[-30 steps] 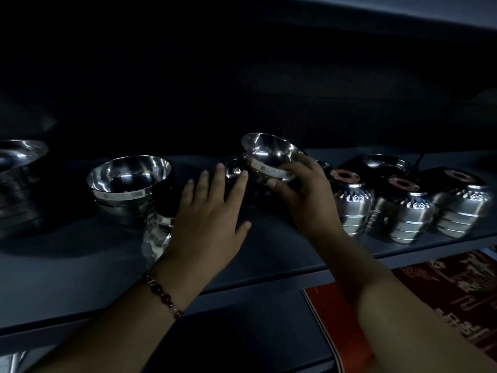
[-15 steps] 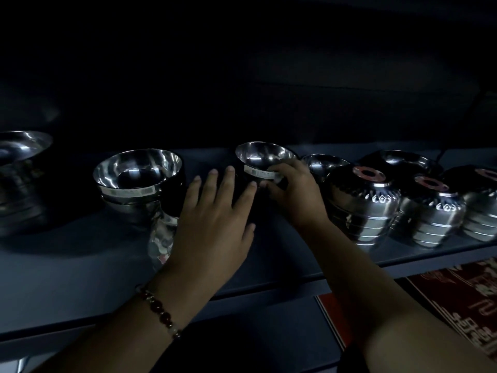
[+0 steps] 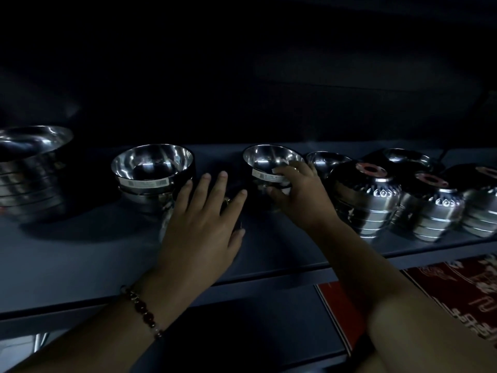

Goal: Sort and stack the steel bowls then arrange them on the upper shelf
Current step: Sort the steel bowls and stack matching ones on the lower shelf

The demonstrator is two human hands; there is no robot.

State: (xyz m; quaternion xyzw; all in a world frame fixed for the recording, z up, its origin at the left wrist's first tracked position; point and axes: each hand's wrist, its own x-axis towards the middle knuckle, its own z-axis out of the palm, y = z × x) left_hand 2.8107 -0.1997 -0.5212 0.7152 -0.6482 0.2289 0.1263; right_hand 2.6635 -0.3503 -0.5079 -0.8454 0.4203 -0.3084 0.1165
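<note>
On the upper shelf (image 3: 80, 254), at its middle, the fingers (image 3: 285, 172) of your right hand (image 3: 298, 200) curl round the labelled wall of a small steel bowl (image 3: 271, 164), thumb low at its foot; the bowl stands upright and appears to top a short stack, though the dark hides what lies beneath. The fingers (image 3: 207, 184) of your left hand (image 3: 201, 232) are straight and spread, grasping nothing, held just left of that bowl and close beside the larger bowl stack (image 3: 152, 173).

Outward to the right stand several inverted bowl stacks (image 3: 363, 203), with another upright bowl (image 3: 326, 161) behind them; a tall wide stack (image 3: 29, 168) sits at far left.

Judged step: placing the small bowl into line on the shelf. The next move calls for a level seating and a gentle release, the left hand ready to steady; polished steel slips readily, and neighbours stand close.
</note>
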